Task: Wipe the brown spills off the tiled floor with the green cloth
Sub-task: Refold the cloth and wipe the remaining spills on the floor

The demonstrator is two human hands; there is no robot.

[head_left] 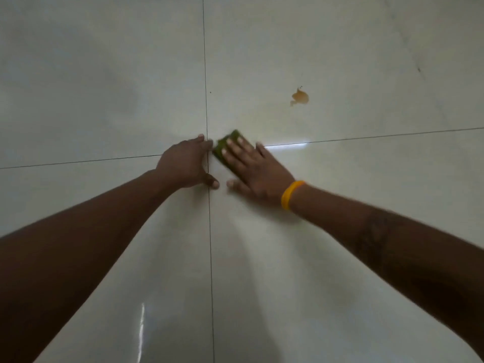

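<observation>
right hand [258, 170] flat on green cloth [224, 148]

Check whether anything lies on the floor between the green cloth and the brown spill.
Nothing visible does. The green cloth lies flat under the right hand near the tile joints' crossing. The brown spill sits farther away to the right on the same far tile, with only bare glossy tile between. The left hand rests on the other side.

Dim, greenish indoor light. Glossy tiled floor [340, 231] throws bright glare streaks near centre-right and bottom left-of-centre. Soft arm shadows spread below. Whole pic soft, w/ motion blur on right hand [258, 170]. Grout lines bow slightly, wide-angle distortion.
</observation>
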